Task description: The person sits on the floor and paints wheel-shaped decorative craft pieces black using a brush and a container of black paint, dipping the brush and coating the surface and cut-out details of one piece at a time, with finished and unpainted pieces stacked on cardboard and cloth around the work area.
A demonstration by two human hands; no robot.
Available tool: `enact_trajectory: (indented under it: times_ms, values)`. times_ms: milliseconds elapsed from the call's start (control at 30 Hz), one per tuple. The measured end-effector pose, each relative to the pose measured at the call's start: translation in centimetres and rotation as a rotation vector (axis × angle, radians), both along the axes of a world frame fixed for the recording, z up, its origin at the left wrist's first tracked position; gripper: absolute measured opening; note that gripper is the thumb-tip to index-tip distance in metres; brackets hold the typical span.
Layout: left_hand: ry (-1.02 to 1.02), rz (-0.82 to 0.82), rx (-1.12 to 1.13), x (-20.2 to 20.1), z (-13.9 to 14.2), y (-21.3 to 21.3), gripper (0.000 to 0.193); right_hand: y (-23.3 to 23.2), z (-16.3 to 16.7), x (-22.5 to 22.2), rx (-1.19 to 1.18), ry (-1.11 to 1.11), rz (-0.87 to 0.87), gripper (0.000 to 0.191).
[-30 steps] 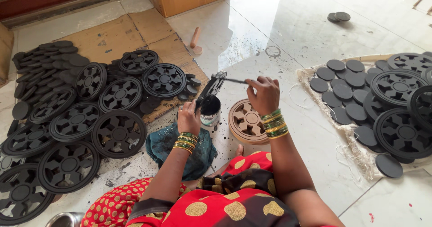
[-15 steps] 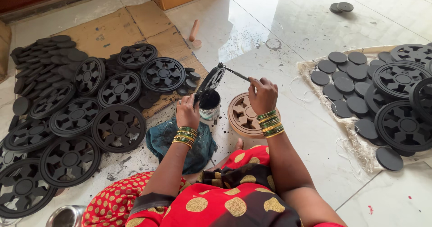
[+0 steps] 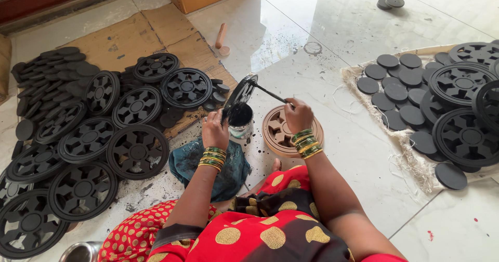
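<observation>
1. Glossy floor (image 3: 364,28), painted black wheels (image 3: 138,150) drying left and right.
2. Left hand (image 3: 214,131) grips a wheel (image 3: 238,96) tilted above the paint tin (image 3: 241,122).
3. Right hand (image 3: 298,115) pinches the brush (image 3: 267,92), blackening it.
4. One unpainted brown wheel (image 3: 280,133) waits beside the tin, so I'd judge the painting nearly finished.

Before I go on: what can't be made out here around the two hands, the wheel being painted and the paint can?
- Head view: the brush tip is lost against the black wheel held by the left hand.
- The brush handle's end is hidden inside the right hand.
- The paint can: its level cannot be told; the wheel covers part of the opening.
- The brown wheel is partly covered by the right wrist.
</observation>
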State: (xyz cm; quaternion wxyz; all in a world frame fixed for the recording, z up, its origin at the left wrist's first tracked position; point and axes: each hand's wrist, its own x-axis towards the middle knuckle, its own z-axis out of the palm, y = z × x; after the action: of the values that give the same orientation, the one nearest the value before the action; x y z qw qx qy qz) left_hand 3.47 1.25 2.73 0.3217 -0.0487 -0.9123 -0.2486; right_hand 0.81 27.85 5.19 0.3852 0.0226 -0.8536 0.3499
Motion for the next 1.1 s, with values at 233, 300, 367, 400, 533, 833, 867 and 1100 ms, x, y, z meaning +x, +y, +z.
enact_trajectory:
  times_ms: [233, 300, 367, 400, 533, 833, 867, 1100]
  values:
    - [0.024, -0.046, 0.019, 0.6, -1.3, -0.3, 0.036, -2.1, -0.1, -0.4, -0.78, -0.459, 0.45, 0.023]
    - [0.054, -0.073, 0.086, 1.1, -1.9, -0.5, 0.034, -2.2, -0.1, -0.3, -0.739, -0.467, 0.45, 0.023]
    - [0.057, -0.081, 0.133, 1.6, -2.4, -0.7, 0.036, -2.0, -0.2, -0.2, -0.796, -0.474, 0.492, 0.023]
    - [0.045, -0.076, 0.147, 1.8, -2.4, -0.7, 0.038, -1.9, -0.2, -0.1, -0.823, -0.479, 0.512, 0.023]
    - [0.266, 0.076, -0.012, 1.6, -1.4, -0.4, 0.069, -1.7, -0.4, -0.2, -0.691, -0.458, 0.452, 0.025]
    - [0.024, -0.043, -0.022, -0.5, 1.3, 0.1, 0.036, -0.3, -0.3, -0.1, -0.253, -0.32, 0.267, 0.025]
    - [0.029, -0.04, -0.028, -0.5, 1.3, 0.1, 0.036, 0.3, -0.1, -0.1, -0.148, -0.242, 0.208, 0.024]
    - [0.004, -0.02, -0.032, 0.2, 1.5, 0.6, 0.037, 1.0, 1.5, -0.2, 0.13, -0.013, -0.073, 0.019]
